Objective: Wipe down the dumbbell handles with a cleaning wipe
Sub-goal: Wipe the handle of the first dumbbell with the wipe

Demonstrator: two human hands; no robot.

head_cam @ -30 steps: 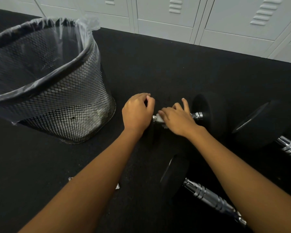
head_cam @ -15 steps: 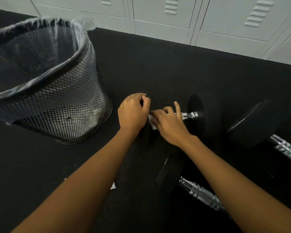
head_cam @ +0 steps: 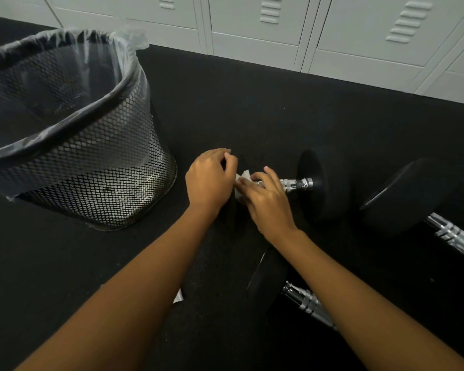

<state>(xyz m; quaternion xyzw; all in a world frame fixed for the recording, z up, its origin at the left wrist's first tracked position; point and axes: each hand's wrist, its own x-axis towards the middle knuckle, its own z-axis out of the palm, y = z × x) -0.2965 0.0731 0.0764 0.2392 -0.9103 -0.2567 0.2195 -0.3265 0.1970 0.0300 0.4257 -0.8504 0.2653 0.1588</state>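
Both forearms reach from 6 o'clock to mid-frame. Right hand [head_cam: 265,202]: fingers curled round the white wipe [head_cam: 243,177] on the chrome handle [head_cam: 296,184] of the dumbbell [head_cam: 320,180], which lies on the floor [head_cam: 252,103] at 3 o'clock of the mesh bin [head_cam: 91,167]. Left hand [head_cam: 210,180]: fingers curled at the handle's 9 o'clock end, where the weight is lost against the black floor; whether it grips anything cannot be told.

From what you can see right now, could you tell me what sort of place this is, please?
Most likely a gym locker room: pale metal lockers along the wall, black rubber flooring, and chrome-handled dumbbells lying on it.
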